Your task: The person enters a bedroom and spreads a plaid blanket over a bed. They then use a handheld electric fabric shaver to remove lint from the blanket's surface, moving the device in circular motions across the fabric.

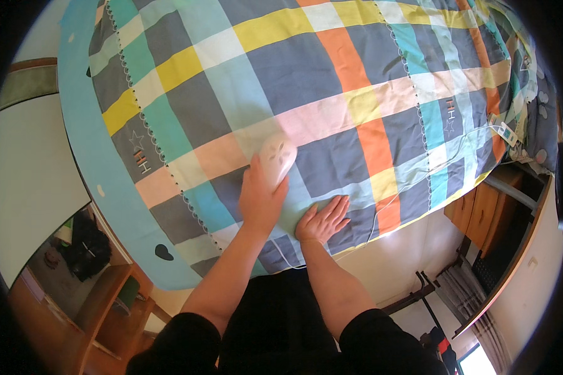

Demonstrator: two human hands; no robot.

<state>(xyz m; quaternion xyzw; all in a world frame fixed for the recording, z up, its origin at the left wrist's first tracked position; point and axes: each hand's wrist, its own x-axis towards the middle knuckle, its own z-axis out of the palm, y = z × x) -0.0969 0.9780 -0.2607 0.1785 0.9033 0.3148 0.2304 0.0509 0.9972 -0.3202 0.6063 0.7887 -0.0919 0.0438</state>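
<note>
A plaid quilt cover (305,79) in grey, yellow, orange, pink and teal is spread over a bed in front of me. My left hand (262,197) is closed around a pale pink handheld appliance (278,157), somewhat blurred, whose rounded head points away from me over the fabric; its exact kind I cannot tell. My right hand (323,221) lies flat, palm down, on the quilt cover near its close edge, fingers slightly spread and nothing in it. A white cord (281,255) shows below my left hand, by the bed's edge.
A white cable (422,177) runs across the cover to a power strip (503,130) at the right. Light blue bedding (87,154) borders the left side. Wooden drawers (474,213) stand at the right, with a wooden shelf unit (103,300) at lower left.
</note>
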